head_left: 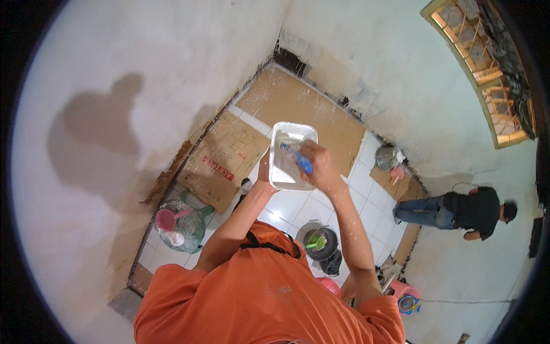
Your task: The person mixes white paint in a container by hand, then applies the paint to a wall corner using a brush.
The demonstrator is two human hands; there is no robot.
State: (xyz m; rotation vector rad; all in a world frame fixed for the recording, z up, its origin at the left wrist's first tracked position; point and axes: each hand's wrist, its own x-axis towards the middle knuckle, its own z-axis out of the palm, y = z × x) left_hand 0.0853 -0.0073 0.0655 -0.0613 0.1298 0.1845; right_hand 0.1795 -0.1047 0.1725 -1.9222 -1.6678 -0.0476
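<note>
My left hand point(264, 175) grips a rectangular silvery tray point(284, 175) with white paint inside, holding it up from its left side. My right hand point(319, 163) is closed on a blue-handled brush point(303, 164) whose head is down in the tray, toward the far end. The brush head is partly hidden by paint and my fingers. White specks spatter my right forearm. Below the tray are white floor tiles and sheets of cardboard.
Walls surround cardboard point(301, 100) on the floor. A green-covered container with a pink scoop point(167, 219) stands lower left, a dark bucket with a green scoop point(314, 243) below. A metal pot point(387, 159) is at right, near another person point(475, 212) facing the right wall. A window point(458, 31) is upper right.
</note>
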